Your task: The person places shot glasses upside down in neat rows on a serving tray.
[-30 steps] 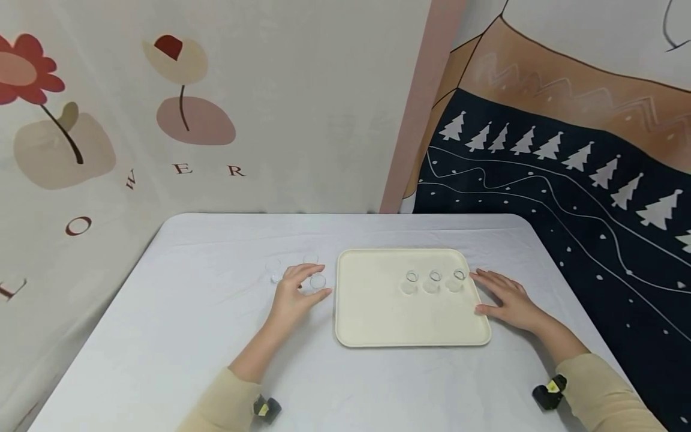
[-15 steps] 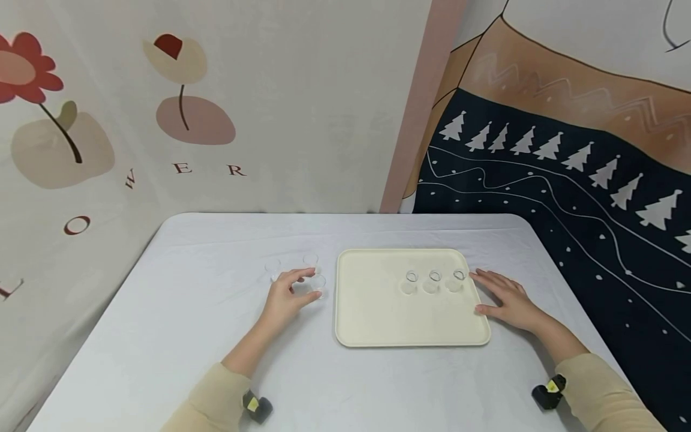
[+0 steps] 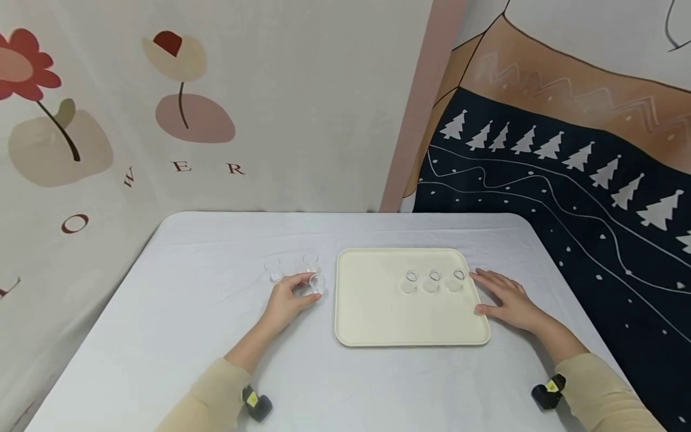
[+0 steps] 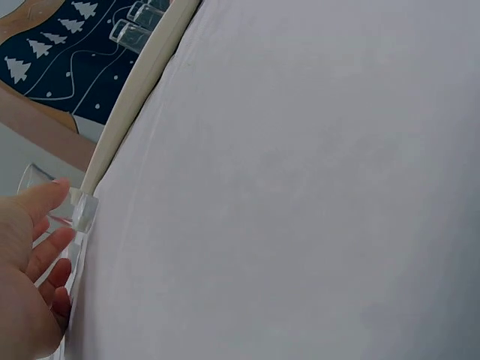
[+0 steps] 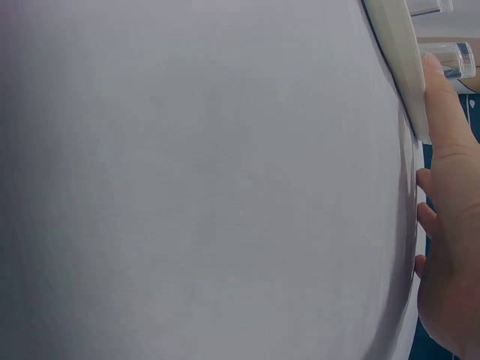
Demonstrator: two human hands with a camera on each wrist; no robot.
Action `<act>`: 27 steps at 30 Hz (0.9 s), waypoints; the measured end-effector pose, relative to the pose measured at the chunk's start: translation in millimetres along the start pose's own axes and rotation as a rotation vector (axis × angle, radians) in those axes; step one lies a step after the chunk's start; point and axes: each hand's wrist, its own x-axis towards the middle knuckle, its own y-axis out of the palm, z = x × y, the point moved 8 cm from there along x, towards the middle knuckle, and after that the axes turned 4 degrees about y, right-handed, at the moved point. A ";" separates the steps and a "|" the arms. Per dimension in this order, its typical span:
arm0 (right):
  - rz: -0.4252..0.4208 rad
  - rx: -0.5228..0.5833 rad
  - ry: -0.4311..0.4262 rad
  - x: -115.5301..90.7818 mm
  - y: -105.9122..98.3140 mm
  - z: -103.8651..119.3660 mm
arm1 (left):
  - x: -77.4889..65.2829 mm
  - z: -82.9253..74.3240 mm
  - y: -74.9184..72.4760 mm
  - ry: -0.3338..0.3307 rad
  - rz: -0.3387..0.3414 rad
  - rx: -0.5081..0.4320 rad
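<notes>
My left hand [image 3: 286,300] holds a small clear cup [image 3: 317,284] between thumb and fingers, just left of the cream tray [image 3: 378,324]. In the left wrist view the thumb lies across the cup's [image 4: 84,213] near side, with fingers behind it. Two more clear cups, one at the far left [image 3: 273,270] and one behind [image 3: 310,262], stand close by on the cloth. My right hand [image 3: 507,299] rests at the tray's right edge with fingers extended. On the tray, three clear cups stand in a row, the middle one [image 3: 432,282] between two others.
A white cloth [image 3: 410,384] covers the table. Behind it hang a pale curtain [image 3: 302,120] with flower prints and a dark cloth [image 3: 594,240] with white trees. Each forearm bears a small black device, such as the left one [image 3: 258,405].
My left hand has moved left from near the tray to the nearest loose cup, and its fingers have closed around it. The right hand and the tray have stayed in place.
</notes>
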 end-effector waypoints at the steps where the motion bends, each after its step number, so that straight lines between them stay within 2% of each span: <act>1: 0.000 0.000 0.000 0.3 -0.3 0.1 | 0.0 1.1 0.9 -0.006 0.005 0.004; 7: 0.004 -0.005 0.004 0.9 -0.1 -0.7 | 0.0 7.8 6.3 -0.032 0.033 0.037; 15: 0.000 -0.012 0.005 0.4 0.4 -1.5 | 0.2 5.6 8.3 0.015 0.026 0.069; 22: 0.001 -0.004 0.005 0.1 0.1 -0.3 | -2.7 2.5 7.7 -0.004 0.025 0.087; 27: 0.001 -0.005 0.008 -0.3 1.1 -1.1 | -3.7 -0.6 7.2 0.007 0.023 0.107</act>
